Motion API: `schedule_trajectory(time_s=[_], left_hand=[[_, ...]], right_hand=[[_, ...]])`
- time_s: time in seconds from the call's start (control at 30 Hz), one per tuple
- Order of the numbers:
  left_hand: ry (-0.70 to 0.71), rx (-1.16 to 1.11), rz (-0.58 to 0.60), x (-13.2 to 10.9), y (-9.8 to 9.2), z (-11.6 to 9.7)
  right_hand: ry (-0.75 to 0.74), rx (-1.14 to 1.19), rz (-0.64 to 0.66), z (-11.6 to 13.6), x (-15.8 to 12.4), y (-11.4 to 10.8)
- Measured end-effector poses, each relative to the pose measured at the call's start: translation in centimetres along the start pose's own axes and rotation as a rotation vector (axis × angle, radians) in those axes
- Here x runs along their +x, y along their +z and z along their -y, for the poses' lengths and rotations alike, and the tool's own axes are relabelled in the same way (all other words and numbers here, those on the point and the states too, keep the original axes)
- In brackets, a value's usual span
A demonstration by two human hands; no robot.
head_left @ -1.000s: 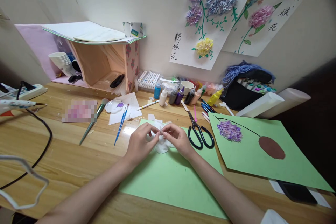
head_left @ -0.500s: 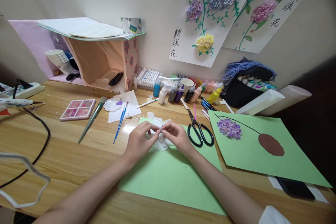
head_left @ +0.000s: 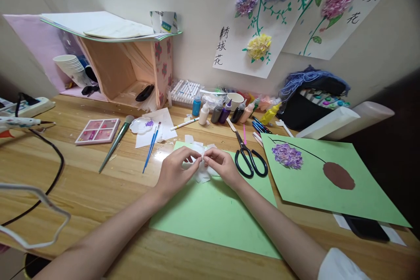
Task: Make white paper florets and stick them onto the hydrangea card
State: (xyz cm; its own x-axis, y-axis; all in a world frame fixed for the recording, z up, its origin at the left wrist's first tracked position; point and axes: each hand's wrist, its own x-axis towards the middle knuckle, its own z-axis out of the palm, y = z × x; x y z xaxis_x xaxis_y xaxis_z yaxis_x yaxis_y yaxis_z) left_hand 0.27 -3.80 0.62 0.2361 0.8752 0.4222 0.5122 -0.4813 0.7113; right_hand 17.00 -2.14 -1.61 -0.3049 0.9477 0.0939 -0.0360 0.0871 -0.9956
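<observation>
Small white paper pieces [head_left: 201,176] lie in a loose pile on a green sheet of paper [head_left: 213,223]. Above the pile, my left hand [head_left: 179,168] and my right hand [head_left: 221,166] meet almost tip to tip. Thumb and forefinger of each are pinched together, apparently on a small white paper piece that the fingertips mostly hide. Black-handled scissors [head_left: 249,162] rest just right of my right hand, partly on the green sheet.
Paint bottles [head_left: 225,113] line the back near white markers [head_left: 187,92]. Blue brushes [head_left: 152,146], a big brush [head_left: 114,144] and a pink palette [head_left: 97,131] lie left. A hot glue gun [head_left: 22,121] and cables are far left. Right is a green card [head_left: 311,197] with a purple flower [head_left: 287,156].
My fingertips have drawn slightly apart while staying pinched above the paper pieces. The whole view has shifted a little; the things on the table lie as before.
</observation>
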Motion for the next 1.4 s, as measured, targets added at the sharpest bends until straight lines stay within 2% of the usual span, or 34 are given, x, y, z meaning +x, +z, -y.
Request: schedule_trajectory(time_s=[0.93, 1.4], left_hand=[[0.021, -0.007, -0.003, -0.11, 0.07, 0.17], [0.080, 0.044, -0.004, -0.33, 0.34, 0.43]], right_hand=[[-0.003, -0.004, -0.012, -0.52, -0.05, 0.02], [-0.004, -0.011, -0.032, -0.46, 0.00, 0.04]])
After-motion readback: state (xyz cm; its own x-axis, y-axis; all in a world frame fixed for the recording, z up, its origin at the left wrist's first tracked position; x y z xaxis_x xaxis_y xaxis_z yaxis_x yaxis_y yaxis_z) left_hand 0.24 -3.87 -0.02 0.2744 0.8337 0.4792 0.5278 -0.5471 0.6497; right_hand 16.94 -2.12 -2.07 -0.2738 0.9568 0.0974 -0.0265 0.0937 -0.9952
